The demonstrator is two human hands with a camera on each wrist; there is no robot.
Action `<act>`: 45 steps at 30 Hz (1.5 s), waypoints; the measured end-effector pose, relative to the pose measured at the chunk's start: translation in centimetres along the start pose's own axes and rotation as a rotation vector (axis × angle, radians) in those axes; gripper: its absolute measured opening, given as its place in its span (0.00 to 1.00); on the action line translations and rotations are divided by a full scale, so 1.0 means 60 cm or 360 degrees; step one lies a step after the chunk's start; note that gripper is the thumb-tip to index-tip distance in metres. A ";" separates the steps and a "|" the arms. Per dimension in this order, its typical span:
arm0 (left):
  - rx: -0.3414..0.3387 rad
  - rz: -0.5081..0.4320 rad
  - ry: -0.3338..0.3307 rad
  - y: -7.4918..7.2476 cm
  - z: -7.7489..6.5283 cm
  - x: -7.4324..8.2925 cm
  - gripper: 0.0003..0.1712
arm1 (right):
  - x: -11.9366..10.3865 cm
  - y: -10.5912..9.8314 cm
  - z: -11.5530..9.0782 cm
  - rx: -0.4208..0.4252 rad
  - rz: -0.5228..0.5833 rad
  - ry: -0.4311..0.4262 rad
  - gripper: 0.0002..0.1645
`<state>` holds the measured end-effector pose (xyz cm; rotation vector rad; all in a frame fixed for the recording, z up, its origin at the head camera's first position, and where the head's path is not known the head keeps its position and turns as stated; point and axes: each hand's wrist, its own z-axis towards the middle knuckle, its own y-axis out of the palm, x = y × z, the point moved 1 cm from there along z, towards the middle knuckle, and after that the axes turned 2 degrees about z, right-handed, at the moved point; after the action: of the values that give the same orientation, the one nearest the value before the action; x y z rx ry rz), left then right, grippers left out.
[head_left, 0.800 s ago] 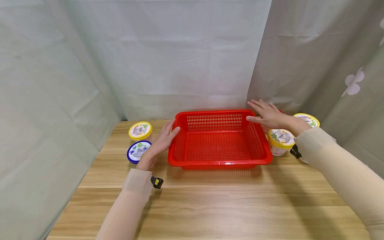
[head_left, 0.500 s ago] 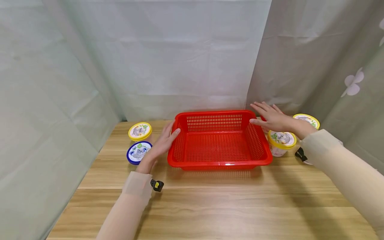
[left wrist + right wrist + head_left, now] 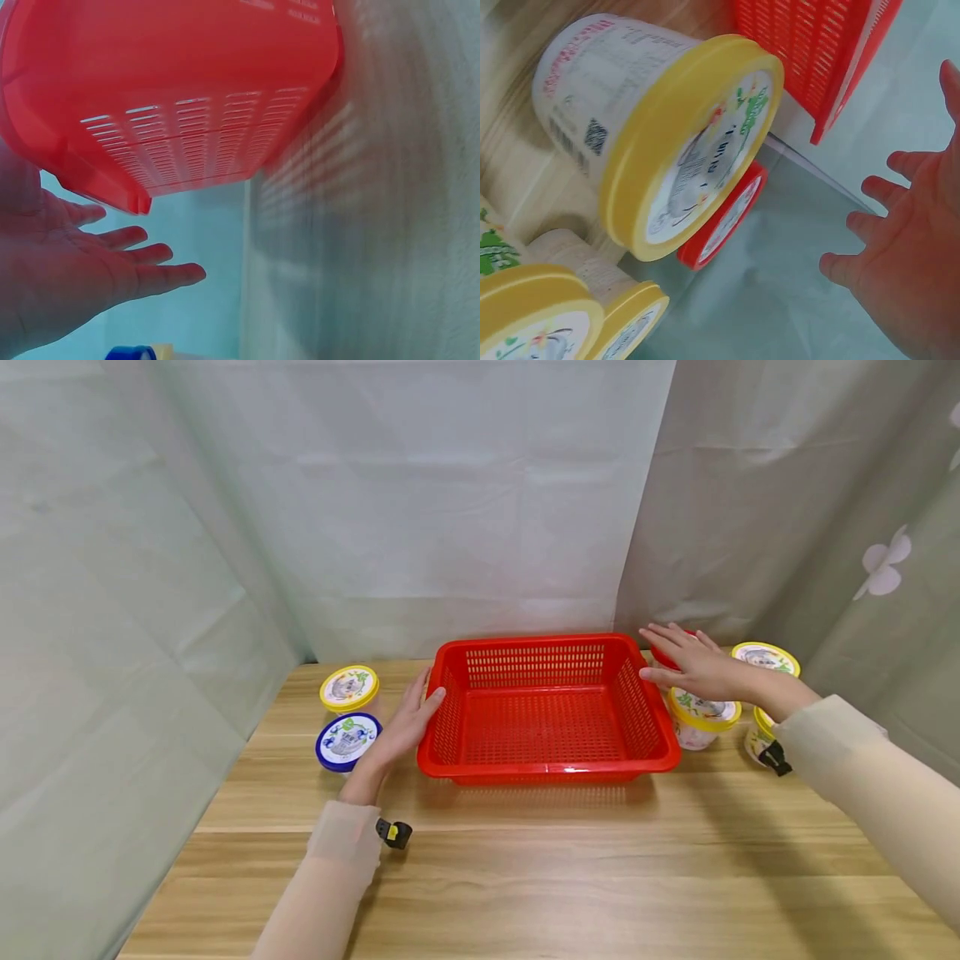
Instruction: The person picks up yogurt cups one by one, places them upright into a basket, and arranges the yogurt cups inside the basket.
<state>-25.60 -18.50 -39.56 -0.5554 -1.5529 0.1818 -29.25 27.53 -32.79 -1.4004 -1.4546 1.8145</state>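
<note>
A red plastic basket with slotted walls (image 3: 547,769) stands on the wooden table in the head view. My left hand (image 3: 405,724) lies along its left side, thumb by the rim; in the left wrist view the fingers (image 3: 161,277) are straight under the rim's edge. My right hand (image 3: 701,670) hovers right of the basket, fingers spread and holding nothing. Below it are a yellow-lidded tub (image 3: 699,731) and a red-lidded tub (image 3: 724,217), partly covered by the hand in the head view.
Two more yellow-lidded tubs, a far one (image 3: 765,657) and a near one (image 3: 756,742), stand at the right. At the left are another yellow-lidded tub (image 3: 349,687) and a blue-lidded tub (image 3: 348,741). A pale curtain (image 3: 465,510) hangs behind the table (image 3: 525,877).
My right hand has moved right, away from the basket's right rim and over the tubs. The left hand has barely shifted, and the basket stays in place.
</note>
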 end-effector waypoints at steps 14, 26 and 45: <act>-0.0011 -0.0179 -0.0089 0.000 -0.003 -0.026 0.45 | 0.026 0.011 -0.026 0.0015 0.0015 -0.0047 0.50; -0.0051 -0.0322 -0.0132 0.002 -0.006 -0.035 0.43 | 0.041 0.022 -0.044 0.0024 0.0009 -0.0132 0.49; -0.0053 -0.0415 -0.0119 0.010 -0.010 -0.046 0.43 | 0.064 0.039 -0.075 0.0040 0.0044 -0.0089 0.48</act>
<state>-24.95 -19.39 -42.25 -0.3706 -1.6874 -0.0230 -26.23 31.86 -36.33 -1.3741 -1.4415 1.8966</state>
